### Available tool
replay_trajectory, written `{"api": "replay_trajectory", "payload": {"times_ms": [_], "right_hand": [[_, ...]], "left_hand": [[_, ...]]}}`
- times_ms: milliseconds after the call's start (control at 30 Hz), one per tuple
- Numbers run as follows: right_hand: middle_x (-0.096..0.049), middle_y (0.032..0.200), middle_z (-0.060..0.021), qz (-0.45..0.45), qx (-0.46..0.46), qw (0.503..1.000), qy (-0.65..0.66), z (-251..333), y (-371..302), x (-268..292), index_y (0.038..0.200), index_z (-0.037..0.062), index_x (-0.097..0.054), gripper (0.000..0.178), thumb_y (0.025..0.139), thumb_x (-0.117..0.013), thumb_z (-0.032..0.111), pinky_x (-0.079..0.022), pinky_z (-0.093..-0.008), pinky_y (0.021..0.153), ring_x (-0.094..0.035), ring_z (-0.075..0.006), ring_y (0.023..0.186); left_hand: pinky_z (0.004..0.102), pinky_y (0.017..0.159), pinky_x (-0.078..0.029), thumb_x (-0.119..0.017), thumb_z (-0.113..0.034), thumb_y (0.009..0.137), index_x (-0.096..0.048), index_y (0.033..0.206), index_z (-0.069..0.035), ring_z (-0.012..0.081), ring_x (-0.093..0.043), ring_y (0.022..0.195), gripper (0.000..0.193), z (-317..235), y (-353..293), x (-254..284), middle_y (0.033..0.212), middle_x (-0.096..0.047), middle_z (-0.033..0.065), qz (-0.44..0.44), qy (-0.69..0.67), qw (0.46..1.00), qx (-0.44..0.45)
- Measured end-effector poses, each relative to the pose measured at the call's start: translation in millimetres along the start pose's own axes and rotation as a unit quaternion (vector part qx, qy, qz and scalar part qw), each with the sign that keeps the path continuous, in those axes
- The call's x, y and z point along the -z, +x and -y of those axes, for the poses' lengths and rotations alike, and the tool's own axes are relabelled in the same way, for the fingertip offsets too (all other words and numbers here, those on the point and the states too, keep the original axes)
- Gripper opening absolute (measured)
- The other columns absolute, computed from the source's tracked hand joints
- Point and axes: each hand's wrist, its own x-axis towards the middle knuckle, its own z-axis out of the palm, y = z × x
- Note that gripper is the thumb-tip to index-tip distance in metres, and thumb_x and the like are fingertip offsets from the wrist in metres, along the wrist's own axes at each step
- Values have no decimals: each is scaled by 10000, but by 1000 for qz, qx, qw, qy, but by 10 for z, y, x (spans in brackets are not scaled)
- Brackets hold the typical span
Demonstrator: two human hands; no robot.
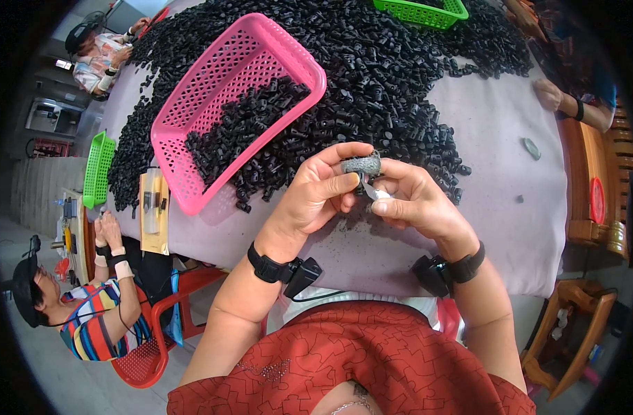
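Observation:
Above the table's near side, my left hand [313, 188] and my right hand [420, 197] meet, fingers bent and pinching. Between the left thumb and fingers is a small black plastic part [361, 188], largely hidden. My right thumb and forefinger grip a small pale blade [372, 190] with a white end, its tip against the left fingers. A grey, rough-surfaced band [361, 164] sits between the two forefingers; whether it is wrapped on a finger or held, I cannot tell. Dark crumbs lie on the cloth below.
A heap of black plastic parts [379, 76] covers the far table. A tilted pink basket [309, 69] holds more. Green baskets [427, 12] [98, 169] stand beyond and left. A person [98, 304] sits left, another [98, 55] far left; a hand [548, 95] rests at right.

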Motion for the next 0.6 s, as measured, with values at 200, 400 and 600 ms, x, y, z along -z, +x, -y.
{"api": "replay_trajectory", "payload": {"times_ms": [200,400,600], "right_hand": [[-528,704,65,11,18,1000,-17,-4,5,0,1258,12,-554,430,880,-691,166,-329,-179,498,-414,-16,559],[-536,729,63,-19,-8,999,-41,36,2,-37,1254,6,-565,388,900,-645,141,-324,-178,495,-406,-15,556],[-481,698,70,-114,85,990,13,-28,-4,28,1269,3,-566,369,925,-620,124,-291,-184,475,-378,-18,537]], "left_hand": [[160,538,-505,-677,-41,873,-536,1274,-18,53,-607,640,425,-7,15,14,993,-661,54,-1,4,1000,-5],[176,555,-505,-678,-40,873,-537,1265,-11,68,-598,641,417,-61,-34,-70,940,-656,49,-15,17,1000,13],[230,585,-516,-649,-21,889,-619,1123,12,103,-606,653,239,-187,-52,-93,873,-645,56,-89,141,952,-256]]}}
